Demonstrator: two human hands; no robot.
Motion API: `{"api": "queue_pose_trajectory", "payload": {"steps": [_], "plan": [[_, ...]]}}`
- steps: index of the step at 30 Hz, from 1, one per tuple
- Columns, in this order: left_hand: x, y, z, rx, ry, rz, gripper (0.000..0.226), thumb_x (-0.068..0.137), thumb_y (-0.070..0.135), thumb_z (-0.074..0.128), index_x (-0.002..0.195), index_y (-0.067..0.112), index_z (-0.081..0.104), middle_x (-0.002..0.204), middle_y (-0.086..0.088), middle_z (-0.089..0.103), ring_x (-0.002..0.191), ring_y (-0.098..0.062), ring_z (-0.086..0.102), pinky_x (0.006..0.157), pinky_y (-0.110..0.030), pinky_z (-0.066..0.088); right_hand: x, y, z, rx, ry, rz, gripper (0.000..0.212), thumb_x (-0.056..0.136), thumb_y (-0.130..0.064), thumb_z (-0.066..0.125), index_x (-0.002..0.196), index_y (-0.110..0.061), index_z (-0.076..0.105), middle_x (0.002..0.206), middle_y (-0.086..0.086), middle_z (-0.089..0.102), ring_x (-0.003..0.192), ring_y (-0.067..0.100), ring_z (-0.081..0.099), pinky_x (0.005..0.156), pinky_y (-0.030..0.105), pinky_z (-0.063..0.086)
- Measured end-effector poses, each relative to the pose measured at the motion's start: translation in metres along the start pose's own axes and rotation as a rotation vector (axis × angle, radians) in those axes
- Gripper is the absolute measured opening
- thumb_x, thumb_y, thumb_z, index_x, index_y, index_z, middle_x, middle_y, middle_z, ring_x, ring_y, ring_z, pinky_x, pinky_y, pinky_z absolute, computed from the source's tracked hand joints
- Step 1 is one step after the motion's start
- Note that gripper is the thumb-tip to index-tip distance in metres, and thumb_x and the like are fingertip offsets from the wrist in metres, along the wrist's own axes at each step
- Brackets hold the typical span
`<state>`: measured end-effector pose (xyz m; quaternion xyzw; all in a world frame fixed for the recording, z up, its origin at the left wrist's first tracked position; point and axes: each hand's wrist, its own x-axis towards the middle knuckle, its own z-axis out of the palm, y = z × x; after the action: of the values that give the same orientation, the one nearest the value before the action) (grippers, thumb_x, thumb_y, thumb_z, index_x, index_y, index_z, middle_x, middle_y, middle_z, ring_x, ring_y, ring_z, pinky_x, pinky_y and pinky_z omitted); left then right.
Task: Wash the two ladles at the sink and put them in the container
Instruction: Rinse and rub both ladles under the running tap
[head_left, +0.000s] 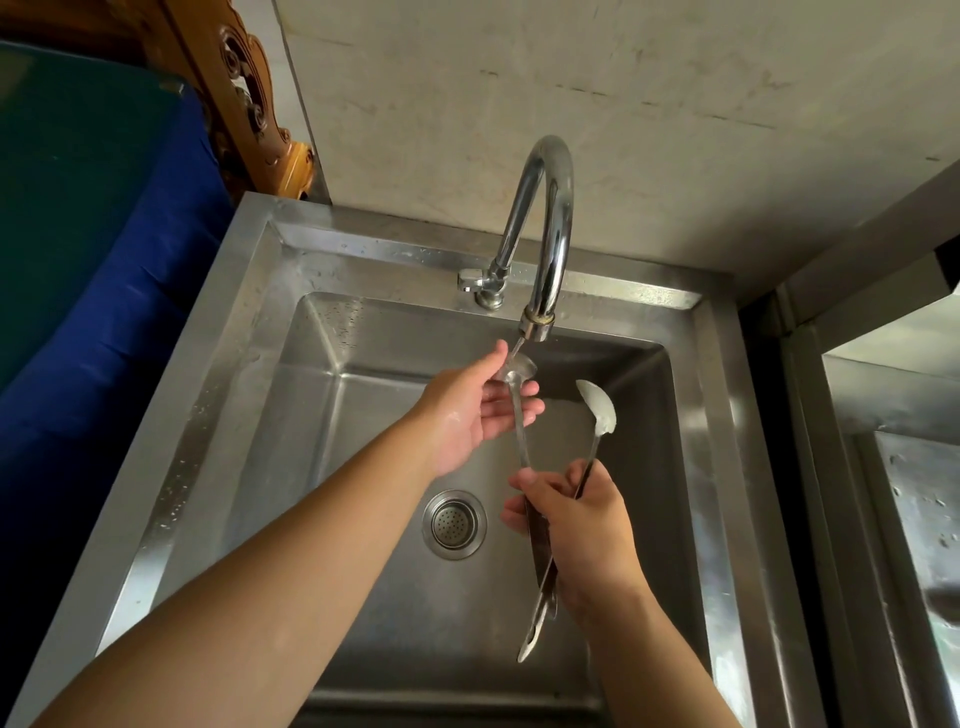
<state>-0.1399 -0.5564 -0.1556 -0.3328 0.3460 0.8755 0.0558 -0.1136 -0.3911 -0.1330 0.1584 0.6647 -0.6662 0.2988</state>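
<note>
A steel sink (244, 395) fills the middle of the frame, with its drain (454, 524) near the centre of the basin floor. Behind it, in the upper centre, rises a curved faucet (545, 228), and a thin stream of water falls from its spout.

The right hand (576, 530), in the lower centre, is closed around the handles of both ladles together, so that one grip carries the two and the other hand is free to clean. The handles cross inside this fist and their ends stick out below it.

The left hand (478, 410) is half open, with the fingers curled loosely around the bowl of the first ladle (517, 369), which sits directly under the stream; I judge that it rubs the bowl while the water rinses it.

The second ladle (597, 408) points up to the right of the stream, its bowl apart from the water, probably waiting for its turn.

No container is visible in this view.
</note>
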Motion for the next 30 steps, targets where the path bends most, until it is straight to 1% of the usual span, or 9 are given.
{"api": "queue_pose_trajectory", "payload": {"steps": [2,4,6,11,16,20,24,27,30], "plan": [[-0.001,0.006,-0.006,-0.028,-0.054,0.072,0.039,0.089,0.017,0.073,0.121,-0.001,0.061,0.112,-0.022,0.071,0.09,-0.032,0.076,0.074,-0.033,0.062,0.0,0.004,-0.004,0.018,-0.016,0.002,0.042,0.084,0.008,0.074,0.083,-0.015,0.038,0.077,0.02,0.072,0.056,0.025,0.07,0.059,0.037,0.06],[-0.002,0.009,-0.011,0.023,-0.096,0.119,0.057,0.079,-0.006,0.076,0.131,0.007,0.056,0.121,-0.022,0.066,0.096,-0.033,0.075,0.079,-0.035,0.061,0.002,0.007,-0.008,0.02,-0.032,0.007,0.043,0.086,0.008,0.072,0.084,-0.016,0.037,0.08,0.021,0.074,0.057,0.025,0.07,0.058,0.036,0.059],[-0.003,0.011,-0.015,0.106,-0.121,0.151,0.063,0.072,-0.016,0.077,0.125,0.015,0.061,0.122,-0.02,0.065,0.099,-0.033,0.074,0.079,-0.033,0.061,0.004,0.008,-0.01,-0.021,-0.047,0.008,0.04,0.089,0.005,0.07,0.084,-0.015,0.036,0.085,0.021,0.077,0.061,0.025,0.072,0.057,0.034,0.058],[-0.005,0.013,-0.017,0.119,-0.13,0.24,0.072,0.068,-0.02,0.077,0.123,0.024,0.064,0.121,-0.014,0.068,0.103,-0.031,0.073,0.079,-0.031,0.06,0.012,0.005,-0.001,-0.079,-0.09,-0.014,0.037,0.094,0.0,0.066,0.083,-0.015,0.035,0.091,0.014,0.08,0.068,0.025,0.075,0.062,0.033,0.057],[-0.008,0.016,-0.014,0.182,-0.135,0.264,0.084,0.065,-0.017,0.08,0.139,0.015,0.055,0.123,-0.01,0.07,0.116,-0.028,0.067,0.099,-0.041,0.055,0.017,-0.005,0.015,-0.071,-0.111,-0.096,0.034,0.095,-0.002,0.066,0.085,-0.015,0.036,0.096,0.008,0.081,0.077,0.022,0.076,0.068,0.032,0.058],[-0.008,0.011,-0.006,0.164,-0.152,0.285,0.078,0.057,-0.014,0.081,0.123,0.023,0.064,0.108,-0.005,0.075,0.101,-0.022,0.071,0.083,-0.029,0.058,0.019,-0.005,0.019,-0.025,-0.09,-0.108,0.035,0.095,0.004,0.063,0.083,-0.015,0.036,0.092,0.012,0.081,0.075,0.021,0.075,0.074,0.035,0.058],[-0.007,0.001,0.007,0.163,-0.127,0.264,0.073,0.052,-0.008,0.085,0.113,0.025,0.061,0.124,-0.009,0.071,0.1,-0.022,0.07,0.077,-0.032,0.055,0.016,0.003,0.017,0.056,-0.116,-0.056,0.036,0.095,0.008,0.061,0.082,-0.014,0.037,0.089,0.016,0.08,0.073,0.022,0.073,0.074,0.035,0.058],[-0.002,-0.002,0.014,0.125,-0.122,0.225,0.064,0.059,-0.012,0.08,0.109,0.018,0.054,0.11,0.0,0.077,0.076,-0.012,0.071,0.056,-0.025,0.049,0.015,0.007,0.018,0.093,-0.137,-0.031,0.035,0.095,0.01,0.059,0.083,-0.015,0.037,0.091,0.019,0.078,0.07,0.023,0.071,0.075,0.038,0.057],[0.0,0.003,0.023,0.104,-0.074,0.15,0.058,0.066,-0.011,0.079,0.111,0.014,0.054,0.094,0.003,0.079,0.071,-0.011,0.07,0.053,-0.023,0.046,0.016,0.007,0.017,0.111,-0.137,-0.028,0.037,0.095,0.011,0.058,0.082,-0.015,0.035,0.087,0.019,0.077,0.068,0.024,0.069,0.073,0.038,0.056]]}}
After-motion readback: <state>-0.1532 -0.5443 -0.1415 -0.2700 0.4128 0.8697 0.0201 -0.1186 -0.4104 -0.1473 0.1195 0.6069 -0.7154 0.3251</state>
